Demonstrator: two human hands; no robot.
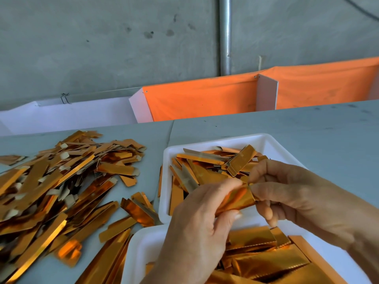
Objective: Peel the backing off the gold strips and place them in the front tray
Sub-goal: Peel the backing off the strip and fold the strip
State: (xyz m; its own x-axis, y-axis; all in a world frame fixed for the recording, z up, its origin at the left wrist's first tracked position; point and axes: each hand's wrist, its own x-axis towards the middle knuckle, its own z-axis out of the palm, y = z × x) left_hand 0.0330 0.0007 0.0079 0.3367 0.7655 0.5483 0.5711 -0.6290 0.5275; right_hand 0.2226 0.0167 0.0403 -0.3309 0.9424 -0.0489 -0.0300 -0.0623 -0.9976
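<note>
Hands meet over two white trays on a grey table [307, 128] as one gold strip [239, 199] is worked between them: the left hand [196, 222] grips the strip's near length, thumb and fingers [229, 186] curled round it, while the right hand [303, 193] pinches its far end between thumb and forefinger, the other fingers loosely curled below. The strip sits above the gap between the far tray [270, 142], holding a jumble of narrow gold strips with pale backing showing on some, and the front tray [139, 249], nearest the worker, holding wider, flatter gold pieces. A large heap of gold strips [61, 177], many with pale tabs at their ends, spreads across the table to the left. By the look of the pinch at the strip's end, the step in hand is the start of the peel, with the backing being teased free at one corner; whether it has lifted cannot be told, as the fingers hide the edge. The next move would call for a steady pull along the strip's length while the left hand holds it taut, then a short drop into the front tray just below. An orange cloth [205, 99] hangs behind the table against a concrete wall [102, 48]. No brand, label or legible writing appears anywhere in view.
</note>
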